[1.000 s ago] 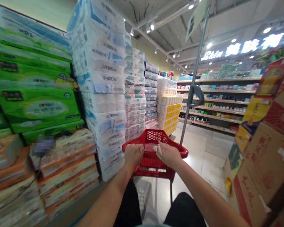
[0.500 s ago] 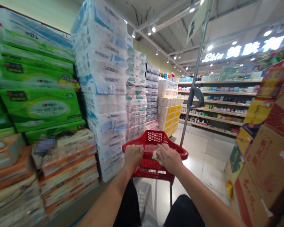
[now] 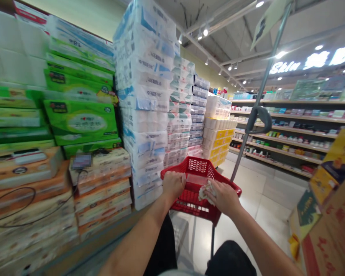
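The left hand is curled closed over the near rim of a red plastic shopping basket. The right hand rests half closed on the rim just beside it, gripping a crumpled white tissue against the plastic. The tissue should be very light, soft and easy to tear, best pinched by a loose fold. Left of the hands rise stacked packs of toilet paper; to their right stands a metal pole.
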Demonstrator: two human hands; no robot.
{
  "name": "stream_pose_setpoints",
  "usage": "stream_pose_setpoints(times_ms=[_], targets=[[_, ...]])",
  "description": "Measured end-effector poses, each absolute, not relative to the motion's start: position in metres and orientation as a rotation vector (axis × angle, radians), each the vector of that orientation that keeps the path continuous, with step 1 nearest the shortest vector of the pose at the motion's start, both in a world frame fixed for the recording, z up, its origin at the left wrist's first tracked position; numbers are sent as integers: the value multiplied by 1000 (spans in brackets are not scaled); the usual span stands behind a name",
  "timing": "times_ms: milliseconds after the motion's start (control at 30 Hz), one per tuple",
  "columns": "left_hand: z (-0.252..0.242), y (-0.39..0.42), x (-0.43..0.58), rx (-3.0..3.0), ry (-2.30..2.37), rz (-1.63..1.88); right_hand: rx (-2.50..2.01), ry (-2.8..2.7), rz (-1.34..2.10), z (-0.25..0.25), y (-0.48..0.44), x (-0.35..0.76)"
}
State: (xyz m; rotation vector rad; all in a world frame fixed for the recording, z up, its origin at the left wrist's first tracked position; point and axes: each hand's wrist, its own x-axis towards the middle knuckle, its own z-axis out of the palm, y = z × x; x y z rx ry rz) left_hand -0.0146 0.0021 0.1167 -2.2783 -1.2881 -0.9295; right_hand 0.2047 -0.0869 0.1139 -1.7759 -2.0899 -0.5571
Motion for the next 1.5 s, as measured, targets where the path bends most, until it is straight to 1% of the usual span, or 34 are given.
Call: stream_pose_setpoints(times_ms=[167, 267, 367, 433, 533, 633, 800, 933, 1133, 1267, 1333, 1433, 1500], targets=[[128, 1, -16, -2348, -1401, -904, -2023, -1914, -376, 126, -81, 200], [145, 0, -7, -2456, -1503, -955, -2029, -1889, -327, 127, -79, 202], [160, -2, 15, -2589, -1487, -966, -1984, -1869, -324, 128, -83, 204], [164, -4, 31, -2687, -1454, -844, -1941, -1872, -332, 129, -86, 208], [161, -7, 49, -2760, -1393, -569, -1911, -1860, -278, 134, -89, 221], [157, -6, 57, -2741, -1325, -491, -1856, -1788, -185, 139, -84, 241], [153, -5, 61, -2702, -1310, -495, -1858, -1511, -265, 144, -71, 250], [153, -6, 60, -2654, -1335, -516, -1854, -1760, -309, 138, -72, 229], [156, -5, 54, -2619, -1382, -516, -1705, -1904, -564, 118, -87, 213], [157, -3, 52, -2622, -1401, -526, -1627, -1909, -447, 120, -82, 222], [156, -1, 51, -2629, -1393, -531, -1640, -1732, -377, 130, -74, 228], [154, 0, 50, -2651, -1371, -538, -1729, -1409, -376, 151, -62, 234], [154, -1, 49, -2651, -1365, -549, -1781, -1391, -373, 160, -57, 232]])
